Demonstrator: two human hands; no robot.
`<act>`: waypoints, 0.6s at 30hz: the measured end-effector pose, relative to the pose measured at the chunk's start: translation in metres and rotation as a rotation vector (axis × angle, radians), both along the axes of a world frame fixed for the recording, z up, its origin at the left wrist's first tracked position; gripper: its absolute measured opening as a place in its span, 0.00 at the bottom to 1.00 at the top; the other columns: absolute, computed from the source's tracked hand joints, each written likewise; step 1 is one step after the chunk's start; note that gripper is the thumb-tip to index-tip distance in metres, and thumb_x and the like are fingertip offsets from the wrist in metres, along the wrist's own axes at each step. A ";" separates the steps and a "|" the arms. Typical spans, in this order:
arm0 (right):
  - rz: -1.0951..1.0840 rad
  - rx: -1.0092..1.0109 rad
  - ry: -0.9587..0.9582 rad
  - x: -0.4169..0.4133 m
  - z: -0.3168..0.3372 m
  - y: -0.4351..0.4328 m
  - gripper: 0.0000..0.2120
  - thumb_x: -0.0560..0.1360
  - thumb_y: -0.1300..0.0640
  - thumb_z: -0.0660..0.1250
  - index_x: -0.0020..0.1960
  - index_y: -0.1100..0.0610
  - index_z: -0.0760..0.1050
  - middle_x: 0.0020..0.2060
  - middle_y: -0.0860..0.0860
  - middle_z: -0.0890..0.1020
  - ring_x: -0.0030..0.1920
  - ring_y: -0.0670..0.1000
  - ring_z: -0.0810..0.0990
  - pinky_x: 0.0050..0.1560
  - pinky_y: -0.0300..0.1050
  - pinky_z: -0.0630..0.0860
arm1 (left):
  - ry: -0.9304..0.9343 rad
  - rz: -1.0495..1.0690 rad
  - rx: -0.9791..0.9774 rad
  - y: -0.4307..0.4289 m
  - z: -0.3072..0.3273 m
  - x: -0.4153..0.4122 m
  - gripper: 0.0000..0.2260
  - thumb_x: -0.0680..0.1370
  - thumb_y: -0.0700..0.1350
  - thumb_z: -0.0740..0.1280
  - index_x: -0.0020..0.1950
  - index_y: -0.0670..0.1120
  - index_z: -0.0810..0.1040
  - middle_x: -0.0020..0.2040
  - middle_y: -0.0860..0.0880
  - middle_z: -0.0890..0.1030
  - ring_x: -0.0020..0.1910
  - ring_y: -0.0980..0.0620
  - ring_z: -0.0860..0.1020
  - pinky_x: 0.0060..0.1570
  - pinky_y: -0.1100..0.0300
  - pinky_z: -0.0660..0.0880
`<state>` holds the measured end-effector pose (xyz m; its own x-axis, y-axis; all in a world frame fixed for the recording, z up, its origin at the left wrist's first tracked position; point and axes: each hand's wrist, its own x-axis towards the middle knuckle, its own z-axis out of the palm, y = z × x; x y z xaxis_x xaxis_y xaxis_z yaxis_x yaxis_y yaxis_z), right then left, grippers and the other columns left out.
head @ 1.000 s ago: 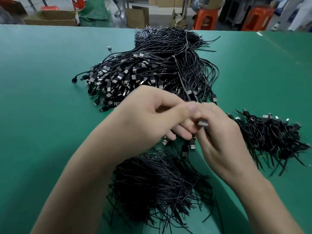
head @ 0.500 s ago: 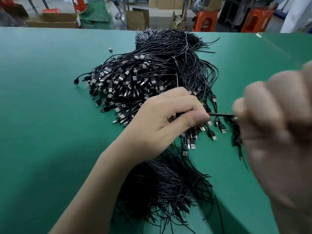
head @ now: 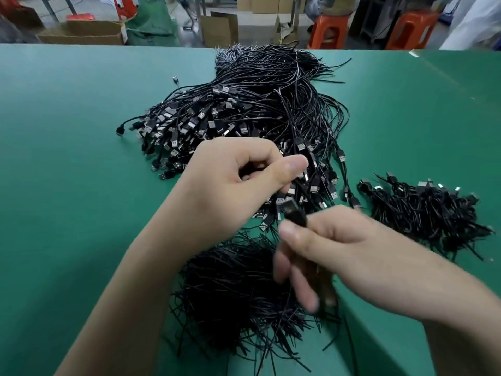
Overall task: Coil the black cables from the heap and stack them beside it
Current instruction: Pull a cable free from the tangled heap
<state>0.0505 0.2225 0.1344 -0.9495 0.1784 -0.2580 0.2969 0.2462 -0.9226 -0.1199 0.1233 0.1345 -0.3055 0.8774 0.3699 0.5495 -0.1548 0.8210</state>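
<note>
We see a large heap (head: 244,118) of black cables lying on the middle of the green tabletop (head: 67,185), its plug ends fanned toward the near left and its thin tails bunched toward the far edge. Well apart from it, on the right, lies the stack (head: 423,213) of coiled cables, a low dark tangle with a few silver plug tips showing along its top. Nearer to us, spilling over the front edge of the tabletop, sits a bushy mass of loose ends (head: 238,289).

Both hands hang over the near side of the heap. The left hand (head: 233,185) is curled, thumb pressed toward the forefinger, with something dark in its hollow (we cannot tell whether that is a wire or only shadow). The right hand (head: 339,248) is blurred, yet we can make out its thumb and forefinger pinching one cable (head: 294,213) just behind its black plug, which points up and left toward the left hand; its other fingers hang spread below, above the loose ends.

Beyond the far edge we see two orange stools (head: 329,29) and some cardboard boxes (head: 89,31) on the floor.
</note>
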 end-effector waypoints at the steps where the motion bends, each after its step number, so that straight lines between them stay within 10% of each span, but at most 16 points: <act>1: -0.042 0.019 0.038 -0.003 -0.004 0.002 0.27 0.82 0.37 0.55 0.45 0.54 0.84 0.33 0.53 0.86 0.35 0.49 0.84 0.38 0.45 0.81 | 0.011 0.010 -0.002 -0.001 0.002 0.003 0.15 0.83 0.50 0.68 0.37 0.48 0.80 0.26 0.55 0.67 0.24 0.59 0.63 0.27 0.70 0.60; 10: -0.485 -0.432 0.470 -0.017 -0.027 0.017 0.25 0.82 0.41 0.56 0.65 0.56 0.80 0.59 0.54 0.85 0.60 0.52 0.83 0.56 0.41 0.80 | 0.018 -0.005 -0.013 0.001 0.007 0.032 0.09 0.84 0.39 0.65 0.46 0.43 0.83 0.29 0.57 0.75 0.27 0.63 0.74 0.31 0.76 0.67; 15: -0.672 -0.817 0.665 -0.021 -0.013 0.023 0.27 0.83 0.42 0.50 0.56 0.58 0.83 0.53 0.52 0.87 0.55 0.49 0.86 0.48 0.39 0.82 | 0.117 -0.120 -0.260 0.015 -0.012 0.034 0.11 0.83 0.48 0.67 0.42 0.51 0.84 0.29 0.52 0.77 0.27 0.58 0.71 0.32 0.67 0.65; 18: -0.657 -0.919 0.774 -0.012 -0.004 0.022 0.27 0.85 0.44 0.52 0.40 0.51 0.85 0.33 0.43 0.82 0.33 0.41 0.81 0.35 0.35 0.78 | 0.022 -0.160 -0.433 0.020 -0.027 0.022 0.16 0.84 0.57 0.64 0.42 0.53 0.86 0.29 0.53 0.75 0.27 0.58 0.70 0.31 0.64 0.66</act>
<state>0.0383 0.2450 0.1307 -0.7118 0.7019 0.0261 -0.5410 -0.5241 -0.6577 -0.0977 0.1434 0.1077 -0.1500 0.9880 -0.0365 0.5643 0.1159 0.8174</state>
